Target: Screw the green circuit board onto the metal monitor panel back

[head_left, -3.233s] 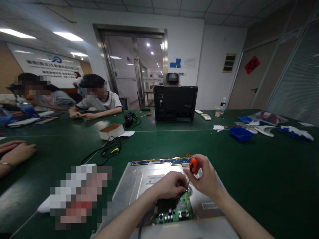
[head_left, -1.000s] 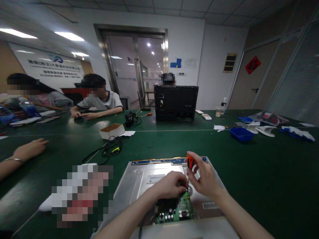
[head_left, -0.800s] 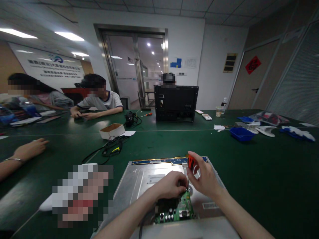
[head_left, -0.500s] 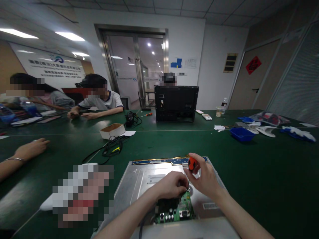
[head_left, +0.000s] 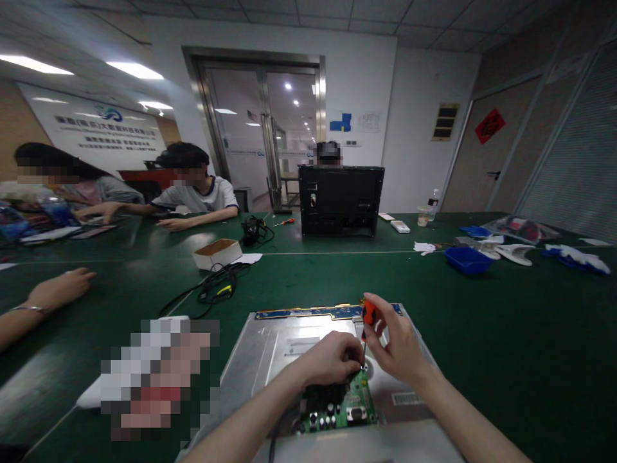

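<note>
A green circuit board lies on a silver metal panel on a green bench. The right hand has its fingers around a screwdriver, pointed down at the board's far corner. The left hand bunches its fingers beside the tip; whether they grip anything cannot be told. The screwdriver looks light, stiff, best held by its handle; the board, probably fragile, by its edges.

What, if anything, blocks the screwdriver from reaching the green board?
Nothing visible. The orange screwdriver, held in the right hand, points down at the far corner of the green board; the left hand is close beside its shaft. Tip contact is too small to tell.
</note>
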Available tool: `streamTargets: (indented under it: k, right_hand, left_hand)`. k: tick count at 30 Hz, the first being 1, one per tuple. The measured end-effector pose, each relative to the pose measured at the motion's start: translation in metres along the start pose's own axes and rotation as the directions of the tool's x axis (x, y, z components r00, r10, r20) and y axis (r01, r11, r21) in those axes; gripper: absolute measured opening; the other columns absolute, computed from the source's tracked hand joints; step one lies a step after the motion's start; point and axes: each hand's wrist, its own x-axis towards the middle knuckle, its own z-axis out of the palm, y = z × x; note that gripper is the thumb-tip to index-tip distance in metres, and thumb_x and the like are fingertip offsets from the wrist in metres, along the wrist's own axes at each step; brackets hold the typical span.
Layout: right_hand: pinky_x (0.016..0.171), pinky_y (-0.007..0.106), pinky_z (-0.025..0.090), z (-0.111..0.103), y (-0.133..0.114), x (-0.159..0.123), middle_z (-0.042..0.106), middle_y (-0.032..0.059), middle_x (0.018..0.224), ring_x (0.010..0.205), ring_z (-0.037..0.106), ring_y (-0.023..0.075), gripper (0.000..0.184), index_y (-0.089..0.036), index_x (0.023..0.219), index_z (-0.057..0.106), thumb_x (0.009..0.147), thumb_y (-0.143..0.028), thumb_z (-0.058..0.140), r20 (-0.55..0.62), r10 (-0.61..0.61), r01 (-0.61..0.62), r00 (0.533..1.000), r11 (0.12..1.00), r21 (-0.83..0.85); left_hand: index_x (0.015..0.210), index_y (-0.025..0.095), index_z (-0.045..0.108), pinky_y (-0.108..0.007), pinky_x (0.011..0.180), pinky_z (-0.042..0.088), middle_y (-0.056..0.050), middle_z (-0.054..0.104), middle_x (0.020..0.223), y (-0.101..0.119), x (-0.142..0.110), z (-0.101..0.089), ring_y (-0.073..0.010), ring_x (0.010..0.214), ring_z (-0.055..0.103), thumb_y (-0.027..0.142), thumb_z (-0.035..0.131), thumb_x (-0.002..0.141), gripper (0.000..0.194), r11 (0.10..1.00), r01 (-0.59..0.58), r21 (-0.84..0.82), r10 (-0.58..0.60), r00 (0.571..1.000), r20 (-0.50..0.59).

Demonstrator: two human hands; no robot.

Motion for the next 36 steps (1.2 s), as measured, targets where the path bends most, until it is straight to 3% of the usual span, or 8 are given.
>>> streamTargets:
  k: [15, 23, 36]
  right_hand:
    - [0.045, 0.024, 0.045, 0.0043, 0.003, -0.0029, 0.058, -0.0051, 0.064, 0.047, 0.055, 0.0139, 0.034, -0.021, 0.126, 0.044, 0.093, -0.024, 0.052, -0.062, -0.018, 0.011, 0.998, 0.994, -0.111]
    - [0.052, 0.027, 0.051, -0.0021, -0.0001, -0.0027, 0.067, 0.0041, 0.087, 0.056, 0.06, 0.0147, 0.043, -0.019, 0.136, 0.04, 0.093, -0.02, 0.044, -0.004, -0.004, 0.004, 1.0, 1.0, -0.029]
    - [0.046, 0.022, 0.045, 0.0056, 0.0052, -0.0033, 0.059, -0.0034, 0.073, 0.049, 0.053, 0.0114, 0.026, -0.023, 0.122, 0.044, 0.098, -0.029, 0.05, -0.109, -0.029, 0.017, 0.994, 0.994, -0.112]
  left_hand:
    - [0.083, 0.014, 0.068, -0.023, 0.066, 0.044, -0.002, 0.068, 0.077, -0.0011, 0.0001, 0.0012, -0.0168, 0.07, 0.06, 0.009, 0.057, 0.069, 0.019, 1.0, -0.014, -0.02, 0.013, 1.0, -0.008]
    - [0.082, 0.014, 0.069, -0.021, 0.063, 0.041, 0.0, 0.065, 0.072, 0.0017, -0.001, -0.0003, -0.0144, 0.066, 0.056, 0.009, 0.06, 0.07, 0.016, 0.999, -0.031, -0.023, 0.031, 0.999, -0.021]
    - [0.083, 0.013, 0.071, -0.023, 0.067, 0.043, -0.003, 0.069, 0.079, 0.0028, -0.0013, -0.0018, -0.0166, 0.073, 0.06, 0.008, 0.059, 0.071, 0.017, 1.0, -0.019, -0.007, 0.019, 1.0, -0.009]
